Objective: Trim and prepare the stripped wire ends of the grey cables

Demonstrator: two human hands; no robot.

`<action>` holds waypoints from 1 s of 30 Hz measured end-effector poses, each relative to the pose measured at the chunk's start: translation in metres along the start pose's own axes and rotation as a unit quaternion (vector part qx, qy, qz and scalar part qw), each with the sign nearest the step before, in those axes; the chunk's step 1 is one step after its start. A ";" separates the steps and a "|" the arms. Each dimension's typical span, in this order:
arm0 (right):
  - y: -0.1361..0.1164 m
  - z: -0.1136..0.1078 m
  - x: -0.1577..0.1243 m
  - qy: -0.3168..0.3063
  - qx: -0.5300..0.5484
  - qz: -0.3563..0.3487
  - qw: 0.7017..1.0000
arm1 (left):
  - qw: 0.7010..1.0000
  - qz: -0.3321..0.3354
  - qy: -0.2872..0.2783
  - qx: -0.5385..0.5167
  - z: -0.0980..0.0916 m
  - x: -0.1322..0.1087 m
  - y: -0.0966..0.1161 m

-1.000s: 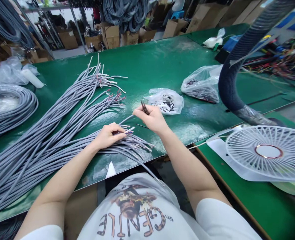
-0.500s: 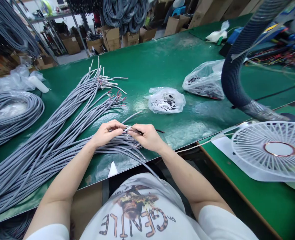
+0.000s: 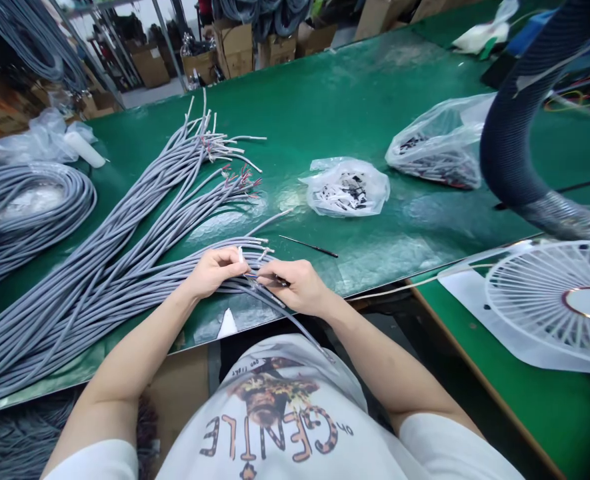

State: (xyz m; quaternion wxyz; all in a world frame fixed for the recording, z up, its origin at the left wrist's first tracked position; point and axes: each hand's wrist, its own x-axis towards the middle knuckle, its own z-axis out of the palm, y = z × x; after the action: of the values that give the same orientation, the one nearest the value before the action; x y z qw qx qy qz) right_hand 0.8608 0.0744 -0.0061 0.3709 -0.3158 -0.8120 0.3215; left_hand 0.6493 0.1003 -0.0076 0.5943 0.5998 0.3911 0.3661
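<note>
My left hand (image 3: 221,270) is closed in a pinch at the end of a grey cable, and a small white piece (image 3: 241,254) stands up at its fingertips. Thin wires (image 3: 251,275), one of them blue, show between my two hands. My right hand (image 3: 295,283) is closed beside them, with a small dark thing (image 3: 281,281) showing at its fingers; its kind is hidden. Grey cables (image 3: 165,277) with stripped ends run in a bundle under and around both hands. A thin pointed tool with a black handle (image 3: 319,249) lies on the green table just beyond my right hand.
Two more bundles of grey cables (image 3: 175,180) and a coil (image 3: 75,180) lie to the left. Clear bags of small parts (image 3: 347,190) and pieces (image 3: 437,147) stand ahead. A dark flexible hose (image 3: 507,140) and a white fan (image 3: 555,300) are at the right.
The thin black-handled tool, earlier at my right hand, now lies on the table. My right hand has come down a little and a dark thing shows in it. The view has shifted slightly.
</note>
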 end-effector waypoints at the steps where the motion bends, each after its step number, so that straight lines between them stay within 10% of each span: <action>1: -0.001 -0.003 0.000 -0.011 0.014 0.023 1.000 | 1.000 -0.002 0.000 -0.017 0.001 -0.001 -0.001; 30: -0.006 -0.019 0.014 -0.199 -0.019 0.050 0.979 | 0.996 -0.007 -0.085 -0.001 0.004 -0.008 0.001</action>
State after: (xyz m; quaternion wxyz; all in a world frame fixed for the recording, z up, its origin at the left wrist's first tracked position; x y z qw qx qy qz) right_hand 0.8669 0.0867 0.0134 0.1793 -0.2931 -0.8585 0.3806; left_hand 0.6497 0.0911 -0.0064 0.6286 0.6253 0.3434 0.3099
